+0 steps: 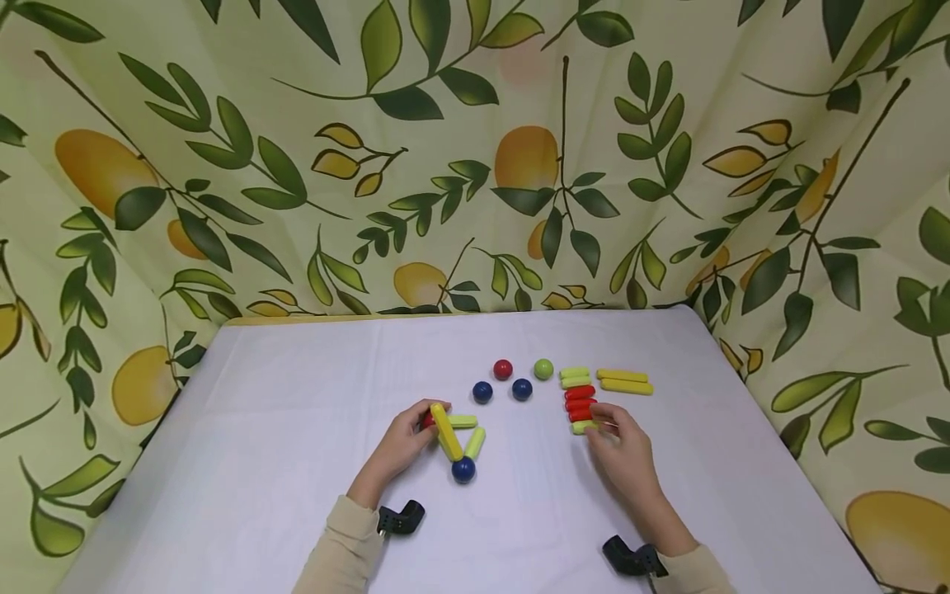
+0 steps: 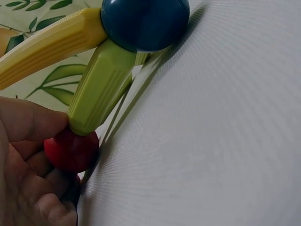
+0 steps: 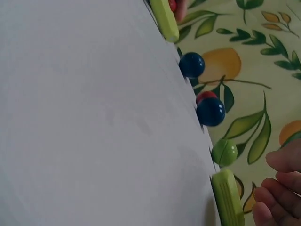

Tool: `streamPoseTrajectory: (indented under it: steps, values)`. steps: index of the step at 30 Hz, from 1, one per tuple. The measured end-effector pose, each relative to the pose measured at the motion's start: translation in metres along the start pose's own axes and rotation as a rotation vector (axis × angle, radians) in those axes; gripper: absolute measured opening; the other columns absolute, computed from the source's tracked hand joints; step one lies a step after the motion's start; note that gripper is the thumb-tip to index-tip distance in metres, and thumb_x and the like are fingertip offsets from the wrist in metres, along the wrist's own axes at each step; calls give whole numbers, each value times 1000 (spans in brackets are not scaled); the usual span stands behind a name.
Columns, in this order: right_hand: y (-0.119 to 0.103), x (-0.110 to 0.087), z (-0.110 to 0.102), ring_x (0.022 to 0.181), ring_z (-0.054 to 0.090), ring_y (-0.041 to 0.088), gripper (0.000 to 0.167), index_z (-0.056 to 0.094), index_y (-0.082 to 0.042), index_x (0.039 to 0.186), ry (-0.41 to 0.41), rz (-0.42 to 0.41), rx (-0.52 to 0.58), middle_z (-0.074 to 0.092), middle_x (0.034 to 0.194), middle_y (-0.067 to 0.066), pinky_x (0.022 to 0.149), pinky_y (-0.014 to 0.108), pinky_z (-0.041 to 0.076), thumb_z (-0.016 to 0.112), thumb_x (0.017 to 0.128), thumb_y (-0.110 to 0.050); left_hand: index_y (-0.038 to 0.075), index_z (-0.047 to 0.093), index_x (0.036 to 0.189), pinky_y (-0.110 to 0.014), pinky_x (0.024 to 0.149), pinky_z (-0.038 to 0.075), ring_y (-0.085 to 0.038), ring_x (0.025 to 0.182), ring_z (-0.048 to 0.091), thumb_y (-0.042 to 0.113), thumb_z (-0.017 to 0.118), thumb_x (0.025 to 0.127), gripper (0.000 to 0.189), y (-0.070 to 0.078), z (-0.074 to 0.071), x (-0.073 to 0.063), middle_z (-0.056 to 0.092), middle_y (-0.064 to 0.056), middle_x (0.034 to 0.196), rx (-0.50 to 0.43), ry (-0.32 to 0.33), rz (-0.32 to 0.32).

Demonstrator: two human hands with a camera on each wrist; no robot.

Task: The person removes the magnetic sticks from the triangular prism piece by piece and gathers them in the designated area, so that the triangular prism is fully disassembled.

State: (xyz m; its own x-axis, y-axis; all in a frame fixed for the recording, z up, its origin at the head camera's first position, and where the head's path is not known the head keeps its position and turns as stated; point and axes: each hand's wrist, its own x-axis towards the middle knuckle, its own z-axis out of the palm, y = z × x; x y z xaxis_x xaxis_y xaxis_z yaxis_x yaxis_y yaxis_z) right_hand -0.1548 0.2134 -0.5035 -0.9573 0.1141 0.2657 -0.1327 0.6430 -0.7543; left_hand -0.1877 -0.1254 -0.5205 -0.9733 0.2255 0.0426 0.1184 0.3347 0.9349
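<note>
My left hand (image 1: 404, 445) pinches the red ball (image 2: 73, 151) at one corner of a small frame of rods and balls on the table. A light green rod (image 2: 101, 87) runs from that ball to a dark blue ball (image 1: 463, 470), where a second green rod (image 1: 476, 443) also meets it. From the blue ball a yellow rod (image 1: 447, 432) slants upward. Another green rod (image 1: 464, 421) extends right from the red corner. My right hand (image 1: 623, 450), fingers loosely bent with nothing between them, hovers at the nearest loose green rod (image 1: 583, 428), beside the red rods (image 1: 580, 393).
Behind the frame stand two loose blue balls (image 1: 482, 392), a red ball (image 1: 502, 370) and a green ball (image 1: 543, 369). Two short green rods (image 1: 575, 378) and two longer yellow rods (image 1: 626, 381) lie at the right. A leaf-patterned curtain (image 1: 460, 206) borders the white table (image 1: 297, 388).
</note>
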Motion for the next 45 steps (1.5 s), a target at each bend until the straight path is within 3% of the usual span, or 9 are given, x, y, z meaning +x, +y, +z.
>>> streamPoseTrajectory:
  steps: [5, 10, 14, 23, 29, 35, 40, 45]
  values:
    - [-22, -1, 12, 102, 62, 23, 37, 58, -5, 118, -144, -61, 98, 65, 114, 10, 88, 37, 53, 70, 82, -2, 12, 61, 121, -45, 108, 37, -23, 125, 50, 0, 57, 90, 33, 2, 2, 0, 62, -5, 125, 7, 4, -14]
    - [-45, 1, 30, 110, 60, 19, 39, 58, -11, 122, -313, -60, 176, 62, 121, 2, 91, 34, 53, 68, 85, -4, 4, 60, 121, -46, 109, 35, -27, 127, 49, -4, 55, 90, 33, 18, 1, -6, 61, -11, 125, 15, 9, -34]
    - [-62, 7, 44, 114, 59, 21, 42, 55, -11, 126, -443, -147, 231, 61, 125, 6, 92, 34, 52, 66, 86, -2, -1, 58, 121, -48, 109, 35, -31, 126, 48, -5, 54, 90, 32, 31, -2, -10, 60, -16, 125, 24, -8, -22]
    - [-92, 24, 71, 121, 54, 24, 50, 46, -8, 136, -732, -320, 312, 52, 137, 10, 97, 38, 48, 62, 90, -4, 9, 61, 119, -46, 108, 36, -24, 123, 52, -2, 57, 89, 32, 2, -1, -1, 63, -6, 122, 22, 0, 9]
    - [-111, 30, 84, 123, 54, 20, 55, 41, -15, 142, -800, -349, 280, 48, 142, 5, 97, 32, 49, 60, 91, -5, 10, 61, 119, -48, 108, 36, -25, 122, 52, 0, 57, 89, 32, 0, -3, 0, 63, -6, 120, 31, -10, 42]
    - [-124, 38, 93, 121, 54, 21, 57, 40, -11, 143, -849, -386, 230, 47, 142, 6, 92, 24, 51, 59, 90, -3, 6, 54, 130, -49, 109, 34, -29, 129, 47, 3, 55, 90, 40, 1, -4, -2, 57, -11, 131, 51, -19, 38]
    - [-127, 42, 99, 112, 57, 18, 49, 48, -12, 137, -850, -396, 167, 55, 132, 5, 86, 20, 51, 60, 90, -3, 5, 54, 129, -47, 109, 35, -29, 128, 47, 2, 55, 91, 39, 1, -3, -2, 56, -11, 133, 37, -23, 33]
    - [-127, 44, 101, 106, 58, 17, 43, 54, -12, 129, -817, -390, 177, 59, 125, 4, 83, 21, 52, 63, 88, -4, 4, 54, 131, -48, 110, 34, -29, 130, 46, 2, 56, 90, 41, 1, -3, -1, 56, -12, 133, 32, -7, 25]
